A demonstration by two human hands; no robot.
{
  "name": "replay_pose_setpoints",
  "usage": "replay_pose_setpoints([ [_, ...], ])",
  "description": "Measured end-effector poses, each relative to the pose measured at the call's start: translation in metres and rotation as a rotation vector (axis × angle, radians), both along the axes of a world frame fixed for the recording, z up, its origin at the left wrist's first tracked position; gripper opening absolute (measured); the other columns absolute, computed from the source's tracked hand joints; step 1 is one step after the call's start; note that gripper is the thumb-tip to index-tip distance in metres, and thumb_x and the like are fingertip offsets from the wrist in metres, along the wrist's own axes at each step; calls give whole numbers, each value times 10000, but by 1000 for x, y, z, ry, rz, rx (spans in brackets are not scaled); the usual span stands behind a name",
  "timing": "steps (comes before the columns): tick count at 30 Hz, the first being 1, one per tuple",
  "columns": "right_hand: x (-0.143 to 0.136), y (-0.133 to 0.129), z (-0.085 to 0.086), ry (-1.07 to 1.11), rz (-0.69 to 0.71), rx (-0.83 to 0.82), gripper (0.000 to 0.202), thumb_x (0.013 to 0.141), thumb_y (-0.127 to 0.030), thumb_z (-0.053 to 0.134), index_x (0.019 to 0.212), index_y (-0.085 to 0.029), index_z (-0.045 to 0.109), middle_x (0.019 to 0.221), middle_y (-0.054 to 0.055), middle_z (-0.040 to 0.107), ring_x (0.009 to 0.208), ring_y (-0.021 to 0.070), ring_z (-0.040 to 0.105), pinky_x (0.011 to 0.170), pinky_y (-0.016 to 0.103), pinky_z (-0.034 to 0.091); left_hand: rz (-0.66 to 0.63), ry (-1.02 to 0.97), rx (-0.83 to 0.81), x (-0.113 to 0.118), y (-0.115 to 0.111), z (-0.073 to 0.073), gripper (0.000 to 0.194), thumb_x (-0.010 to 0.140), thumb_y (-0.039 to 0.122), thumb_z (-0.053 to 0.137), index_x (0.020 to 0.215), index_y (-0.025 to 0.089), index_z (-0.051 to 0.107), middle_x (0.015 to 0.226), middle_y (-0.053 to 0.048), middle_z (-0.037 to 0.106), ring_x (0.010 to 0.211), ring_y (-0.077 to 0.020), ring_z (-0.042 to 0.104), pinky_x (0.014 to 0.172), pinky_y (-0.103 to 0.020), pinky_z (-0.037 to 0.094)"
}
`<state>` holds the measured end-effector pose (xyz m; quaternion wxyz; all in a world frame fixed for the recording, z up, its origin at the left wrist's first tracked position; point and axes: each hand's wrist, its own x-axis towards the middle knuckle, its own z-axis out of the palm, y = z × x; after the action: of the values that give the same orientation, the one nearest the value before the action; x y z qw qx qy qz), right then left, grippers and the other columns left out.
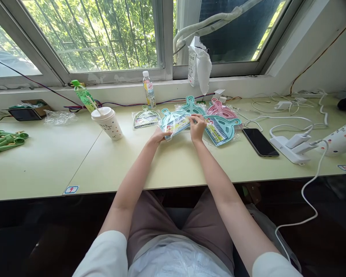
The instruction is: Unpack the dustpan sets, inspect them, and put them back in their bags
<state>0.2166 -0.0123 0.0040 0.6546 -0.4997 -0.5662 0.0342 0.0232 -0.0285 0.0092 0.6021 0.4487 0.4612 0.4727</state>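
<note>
A light-blue dustpan-and-brush set [174,124] in clear plastic wrap, with a printed label, is held tilted above the table. My left hand [159,135] grips its lower left side from beneath, its fingers partly hidden by the pack. At the upper right edge my right hand [197,126] pinches the wrap between closed fingers. Similar wrapped sets lie around: a pale green one [145,117] to the left, a teal one [190,105] behind, a pink one [220,109] at the back right, and another teal one [222,130] beside my right hand.
On the pale table [103,165] stand a lidded paper cup [108,123], a green bottle [85,95] and a clear drink bottle [148,90]. Rightward lie a phone [260,142], a power strip [290,149] and white cables. Several green objects [6,141] lie far left.
</note>
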Motion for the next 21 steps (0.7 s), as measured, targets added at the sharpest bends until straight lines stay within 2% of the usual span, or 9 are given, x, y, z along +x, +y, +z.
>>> replay_pose_setpoints([
  [3, -1, 0, 0, 20, 2, -19, 144, 894, -247, 599, 856, -175, 719, 1041, 108, 666, 1022, 234, 621, 929, 402, 518, -47, -53, 17, -5, 3, -3, 713, 483, 80, 845, 1137, 178, 581, 1062, -75, 705, 866, -207, 692, 758, -350, 583],
  [7, 0, 5, -3, 53, 4, -60, 102, 870, -217, 621, 938, -176, 686, 1176, 132, 577, 1134, 241, 585, 1031, 428, 478, -84, 4, 125, -8, 6, -6, 791, 443, 112, 878, 1175, 168, 585, 1086, -99, 713, 1044, -280, 677, 914, -414, 546],
  [11, 4, 12, -9, 109, 61, -126, 334, 873, -236, 612, 1207, -214, 628, 1329, 134, 543, 1147, 231, 605, 1034, 430, 487, -118, 37, 196, -9, 5, -6, 863, 436, 178, 910, 1229, 185, 569, 1159, -121, 704, 1156, -333, 633, 984, -461, 511],
  [14, 7, 16, -11, 164, 121, -227, 454, 856, -249, 618, 1308, -219, 595, 1323, 119, 611, 1213, 249, 590, 1070, 441, 452, -132, 60, 188, -12, 4, -4, 887, 454, 207, 909, 1264, 192, 550, 1190, -131, 692, 1162, -342, 628, 975, -474, 516],
  [18, 7, 20, -13, 186, 220, -354, 336, 842, -276, 593, 1125, -146, 718, 1163, 128, 721, 1119, 260, 639, 1042, 423, 452, -136, 105, 202, -21, 8, -2, 955, 444, 204, 907, 1310, 170, 506, 1258, -162, 641, 1196, -348, 604, 1001, -476, 499],
  [21, 7, 23, -16, 184, 217, -352, 322, 845, -335, 569, 1015, -131, 752, 990, 104, 759, 983, 248, 661, 974, 411, 485, -11, 175, 177, -18, 6, 2, 1099, 467, 192, 897, 1437, 205, 380, 1382, -174, 542, 1270, -352, 547, 1012, -476, 493],
])
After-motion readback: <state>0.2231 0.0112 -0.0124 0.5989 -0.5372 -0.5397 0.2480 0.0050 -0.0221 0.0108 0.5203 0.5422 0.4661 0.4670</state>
